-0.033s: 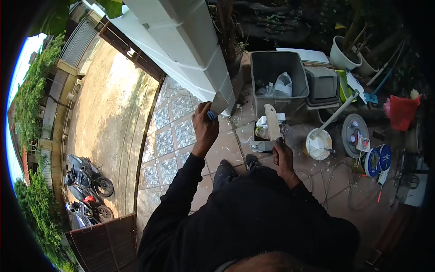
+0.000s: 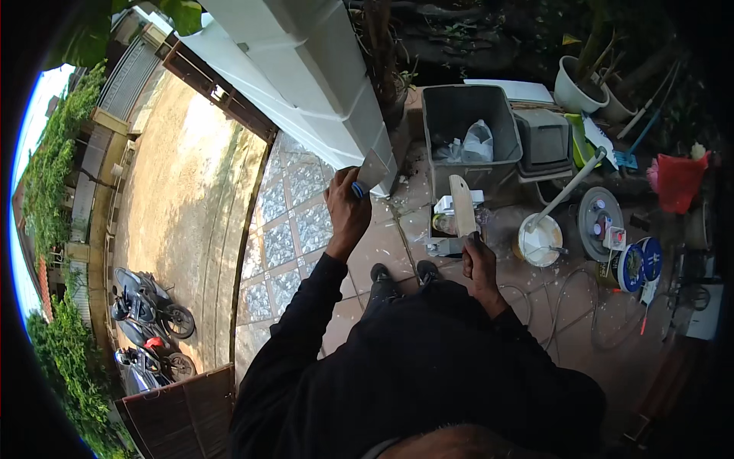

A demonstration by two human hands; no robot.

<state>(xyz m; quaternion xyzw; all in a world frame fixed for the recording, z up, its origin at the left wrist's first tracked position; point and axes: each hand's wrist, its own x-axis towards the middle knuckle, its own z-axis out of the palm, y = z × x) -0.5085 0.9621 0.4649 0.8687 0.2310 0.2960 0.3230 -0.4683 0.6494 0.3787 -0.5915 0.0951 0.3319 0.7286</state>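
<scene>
My left hand [image 2: 345, 208] is closed round the blue handle of a metal scraper [image 2: 373, 167], whose blade is raised in front of the white pillar [image 2: 336, 99]. To its right, my right hand [image 2: 480, 271] grips a putty knife by its dark handle; the upright blade [image 2: 462, 201] looks coated in beige material. The two blades are apart. Below and beyond the right blade are a small box with a bottle and white items [image 2: 445, 226] and a large grey bin [image 2: 436, 138] holding white plastic bags. My feet [image 2: 428, 270] show on the tiled floor between my hands.
On the right stand a paint bucket [image 2: 535, 252] with a roller pole, a grey lid [image 2: 585, 229], blue-lidded containers [image 2: 631, 271], a hose [image 2: 558, 306], plant pots [image 2: 581, 88] and a red bag [image 2: 677, 191]. On the left, beyond a gate [image 2: 172, 413], motorbikes [image 2: 149, 321] stand on a driveway.
My left hand and its scraper have shifted slightly upward. My right hand has barely moved. My left foot appears a little higher in the view.
</scene>
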